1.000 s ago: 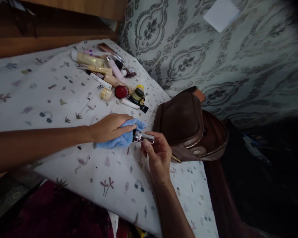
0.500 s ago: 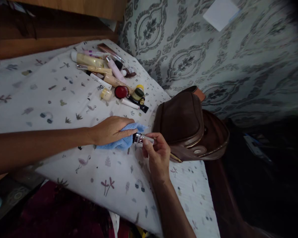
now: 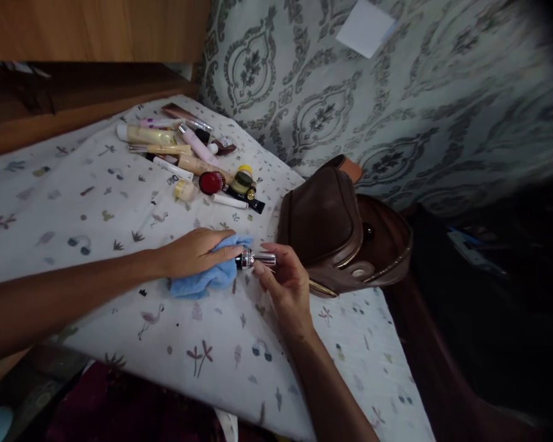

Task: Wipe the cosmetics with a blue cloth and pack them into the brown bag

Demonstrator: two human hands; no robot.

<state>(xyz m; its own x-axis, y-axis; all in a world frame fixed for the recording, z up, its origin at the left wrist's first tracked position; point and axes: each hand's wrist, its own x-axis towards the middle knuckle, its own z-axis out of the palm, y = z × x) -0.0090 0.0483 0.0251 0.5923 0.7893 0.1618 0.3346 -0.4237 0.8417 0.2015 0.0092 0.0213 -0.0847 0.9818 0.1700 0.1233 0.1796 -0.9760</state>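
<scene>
A small silver cosmetic tube (image 3: 263, 259) with a dark end lies level between my two hands, just above the patterned sheet. My left hand (image 3: 200, 252) is closed on a light blue cloth (image 3: 207, 279), which is wrapped round the tube's dark end. At the shiny end, my right hand (image 3: 288, 282) holds the tube loosely, thumb below and fingers above and behind it. Beyond the hands lies a group of cosmetics, among them a round red-lidded container (image 3: 211, 182), a white tube (image 3: 230, 201) and a small cream jar (image 3: 183, 190).
A brown leather bag (image 3: 322, 215) with its zip undone stands right of my right hand, close to the patterned wall (image 3: 313, 116). Wooden furniture (image 3: 92, 31) borders the far left. The white printed sheet (image 3: 203, 344) covers the surface, whose near edge runs below my arms.
My right fingers have loosened and spread slightly on the tube, showing more of its shiny end. The cloth stays round the other end. The whole view has shifted slightly.
</scene>
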